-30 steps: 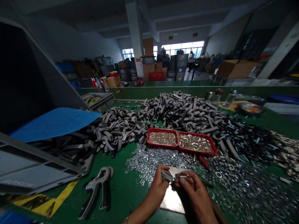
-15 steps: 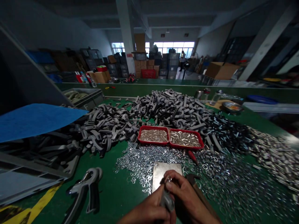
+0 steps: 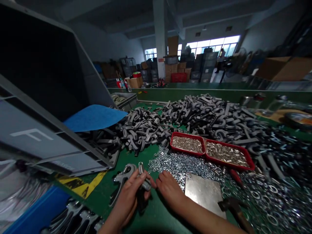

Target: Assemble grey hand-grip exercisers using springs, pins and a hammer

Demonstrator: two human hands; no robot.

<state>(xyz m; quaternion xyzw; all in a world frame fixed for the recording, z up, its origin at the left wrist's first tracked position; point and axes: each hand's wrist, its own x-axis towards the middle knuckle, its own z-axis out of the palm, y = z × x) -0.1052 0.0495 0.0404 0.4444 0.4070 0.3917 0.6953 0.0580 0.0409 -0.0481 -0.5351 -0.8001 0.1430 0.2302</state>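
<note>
The left hand (image 3: 128, 203) should hold its firm wrap around the grey metal fitting (image 3: 146, 185), keeping the threaded bolt (image 3: 140, 168) upright above the fingers, while the open, empty right hand (image 3: 170, 191) rests on the worktop (image 3: 156, 214) beside the loose washers (image 3: 168, 162).
</note>
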